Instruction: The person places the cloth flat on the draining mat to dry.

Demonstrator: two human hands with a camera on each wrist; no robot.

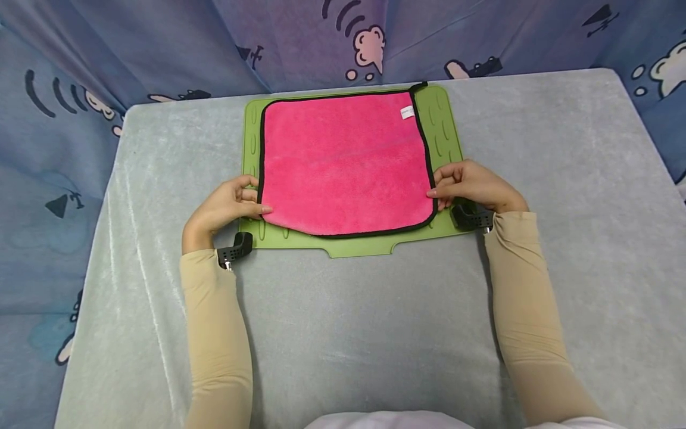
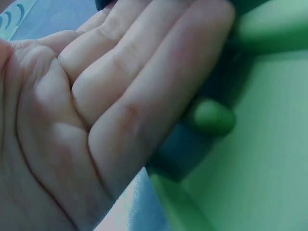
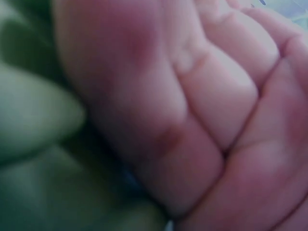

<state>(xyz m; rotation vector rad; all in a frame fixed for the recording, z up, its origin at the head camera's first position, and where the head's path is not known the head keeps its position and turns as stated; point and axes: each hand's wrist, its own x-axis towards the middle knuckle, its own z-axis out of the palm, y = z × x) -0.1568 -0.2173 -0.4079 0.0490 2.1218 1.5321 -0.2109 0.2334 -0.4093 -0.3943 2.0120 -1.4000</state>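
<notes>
A pink towel with black edging is spread over a green ridged board. Near the towel's front left corner, my left hand pinches its side edge, thumb on top and fingers under the border. My right hand pinches the opposite edge near the front right corner, thumb also on top. In the left wrist view the palm and fingers of the left hand lie close beside the green board. The right wrist view is filled mostly by the curled fingers of the right hand, blurred green beside them.
Grey velvety cloth covers the table. A patterned blue curtain hangs behind it and along the left side. A small white label sits near the towel's back right corner. Black wrist mounts stick out from both sleeves over the board's front area.
</notes>
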